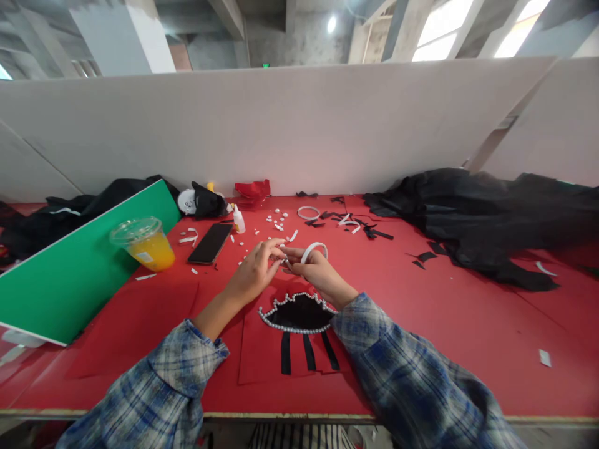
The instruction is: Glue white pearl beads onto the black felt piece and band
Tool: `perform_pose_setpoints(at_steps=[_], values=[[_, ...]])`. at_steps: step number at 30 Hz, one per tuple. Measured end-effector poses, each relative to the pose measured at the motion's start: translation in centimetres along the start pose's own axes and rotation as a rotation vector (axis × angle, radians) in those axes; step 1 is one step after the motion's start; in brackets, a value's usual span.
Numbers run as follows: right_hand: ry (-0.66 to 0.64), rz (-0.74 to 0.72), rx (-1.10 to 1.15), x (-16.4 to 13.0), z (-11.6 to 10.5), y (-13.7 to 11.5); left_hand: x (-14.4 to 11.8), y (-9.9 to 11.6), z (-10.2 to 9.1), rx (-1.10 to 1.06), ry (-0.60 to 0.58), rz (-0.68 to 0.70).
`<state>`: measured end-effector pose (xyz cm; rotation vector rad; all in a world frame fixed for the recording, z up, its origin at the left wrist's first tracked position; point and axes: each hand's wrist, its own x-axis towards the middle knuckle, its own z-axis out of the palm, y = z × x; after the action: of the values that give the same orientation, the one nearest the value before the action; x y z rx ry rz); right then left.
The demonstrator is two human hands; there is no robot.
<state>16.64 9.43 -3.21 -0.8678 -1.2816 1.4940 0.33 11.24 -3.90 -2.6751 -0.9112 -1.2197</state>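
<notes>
My left hand [256,271] is closed in a pinch, its fingertips meeting those of my right hand above the red sheet. Something small and silvery shows between the fingertips, too small to name. Held in my right hand [321,274] is a narrow white tape roll [322,247], tilted up at its fingers. Below the hands lies a black eye-like shape [299,313] on a red sheet [257,362], edged with silvery beads. Black strips [309,352] run down from its lower edge. My right sleeve covers the shape's right end.
Left of my hands are a phone [210,243], a small white glue bottle [239,220] and a cup of orange drink [150,248] by a tilted green board [100,268]. Farther back lie a ring [309,212] and scraps. Black cloth [458,212] spreads at right, before a pale partition [281,131].
</notes>
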Motion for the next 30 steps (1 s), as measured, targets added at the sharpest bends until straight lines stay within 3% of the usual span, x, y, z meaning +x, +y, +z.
perform_pose_setpoints(at_steps=[11, 23, 30], values=[[-0.034, 0.026, 0.196, -0.09, 0.03, 0.04, -0.05, 0.02, -0.04, 0.006, -0.017, -0.017], [-0.148, -0.031, 0.078, -0.43, 0.42, -0.6, 0.24, -0.38, -0.69, 0.059, -0.032, 0.037], [-0.139, -0.021, 0.011, -0.56, 0.45, -0.63, 0.1, -0.23, -0.84, 0.167, -0.062, 0.059]])
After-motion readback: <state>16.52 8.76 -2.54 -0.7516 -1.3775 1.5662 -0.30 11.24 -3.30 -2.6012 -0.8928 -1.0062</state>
